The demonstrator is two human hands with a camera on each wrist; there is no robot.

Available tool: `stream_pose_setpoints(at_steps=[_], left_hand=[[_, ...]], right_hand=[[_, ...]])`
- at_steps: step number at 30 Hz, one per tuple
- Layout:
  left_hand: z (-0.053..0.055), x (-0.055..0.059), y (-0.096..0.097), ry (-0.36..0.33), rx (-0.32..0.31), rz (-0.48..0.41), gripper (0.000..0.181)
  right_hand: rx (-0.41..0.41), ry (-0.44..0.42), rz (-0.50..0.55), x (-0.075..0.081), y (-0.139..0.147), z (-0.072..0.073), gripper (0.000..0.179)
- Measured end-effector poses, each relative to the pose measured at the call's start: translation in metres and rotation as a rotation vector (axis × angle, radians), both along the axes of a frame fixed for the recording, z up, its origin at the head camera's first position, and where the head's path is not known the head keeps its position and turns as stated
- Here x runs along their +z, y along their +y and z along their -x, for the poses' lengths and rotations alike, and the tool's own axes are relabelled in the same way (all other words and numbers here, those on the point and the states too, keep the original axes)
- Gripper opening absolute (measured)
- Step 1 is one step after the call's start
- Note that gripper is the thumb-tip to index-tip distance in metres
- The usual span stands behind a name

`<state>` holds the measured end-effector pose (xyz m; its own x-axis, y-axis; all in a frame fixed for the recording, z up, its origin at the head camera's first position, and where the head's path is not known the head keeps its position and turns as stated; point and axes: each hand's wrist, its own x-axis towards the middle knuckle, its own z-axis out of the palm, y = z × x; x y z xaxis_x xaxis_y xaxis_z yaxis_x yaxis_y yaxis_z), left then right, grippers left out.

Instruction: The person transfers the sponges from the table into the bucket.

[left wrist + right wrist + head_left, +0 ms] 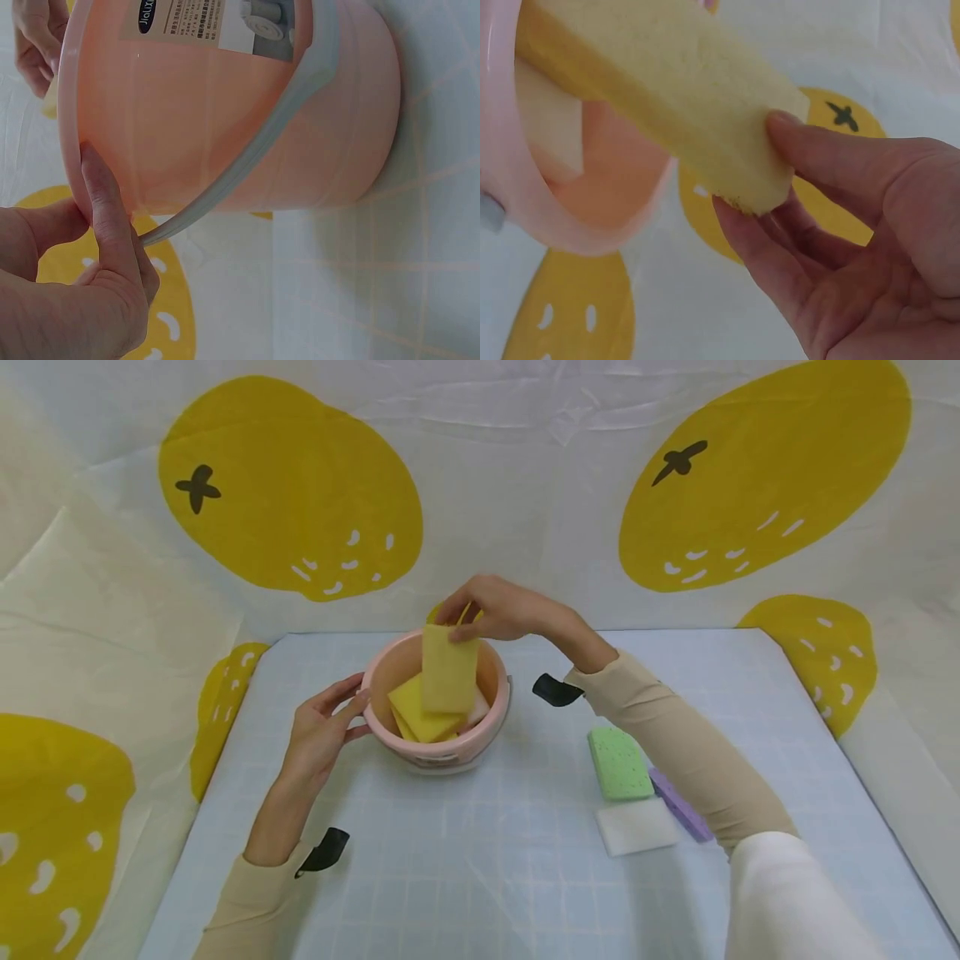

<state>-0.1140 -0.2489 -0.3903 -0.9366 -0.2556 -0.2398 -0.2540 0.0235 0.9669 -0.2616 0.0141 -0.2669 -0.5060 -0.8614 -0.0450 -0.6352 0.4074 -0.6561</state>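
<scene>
A pink bucket [202, 127] with a grey handle [255, 154] stands upright near the back of the table. At its left side my left hand [318, 727] holds the rim between thumb and fingers. My right hand [495, 608], above the back right of the rim, pinches the top end of a pale yellow sponge [449, 670]. That sponge hangs upright, its lower end inside the bucket. Beneath it in the bucket lie another yellow sponge [412, 702] and a whitish sponge [551, 124], each partly hidden.
To the right on the table lie a green sponge [619, 764], a white sponge [636, 827] and a purple sponge [684, 808], close together below my right forearm. A pale sheet [517, 485] printed with yellow fruit stands behind the table [450, 860].
</scene>
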Motion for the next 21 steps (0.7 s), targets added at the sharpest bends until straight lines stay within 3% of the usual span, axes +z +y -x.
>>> stream_pose_setpoints(at_steps=[7, 13, 17, 21], left_hand=[[0.000, -0.001, 0.000, 0.007, -0.004, 0.008, 0.051], [0.001, -0.001, 0.001, 0.005, 0.003, 0.005, 0.051], [0.000, 0.000, 0.000, 0.010, 0.000, 0.002, 0.051], [0.000, -0.001, 0.000, 0.009, 0.001, 0.003, 0.051]], right_hand=[[0.060, -0.067, 0.023, -0.018, -0.010, -0.001, 0.028], [0.066, -0.150, 0.036, -0.034, -0.022, -0.001, 0.031], [0.062, -0.150, 0.061, -0.046, -0.030, 0.000, 0.031], [0.019, -0.086, 0.080, -0.062, -0.041, -0.002, 0.026]])
